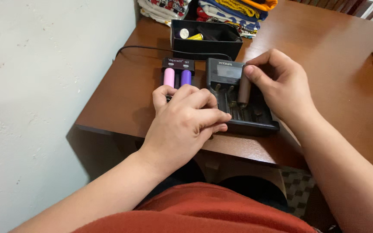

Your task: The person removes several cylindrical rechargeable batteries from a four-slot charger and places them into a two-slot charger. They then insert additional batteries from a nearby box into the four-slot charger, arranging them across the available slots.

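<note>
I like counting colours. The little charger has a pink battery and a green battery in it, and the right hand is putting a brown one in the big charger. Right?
Almost. In the head view, the battery beside the pink battery in the little charger is a purple battery, not green. The right hand does hold a brown battery at the big charger.

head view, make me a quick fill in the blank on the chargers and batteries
1. The right hand holds a ____ battery over the large charger.
2. The small charger holds a pink cell and a ____ cell beside it.
3. The left hand rests at the front of the ____ charger.
4. The black box behind the chargers sits on a ____ table.

Missing words: brown; purple; small; wooden
</note>
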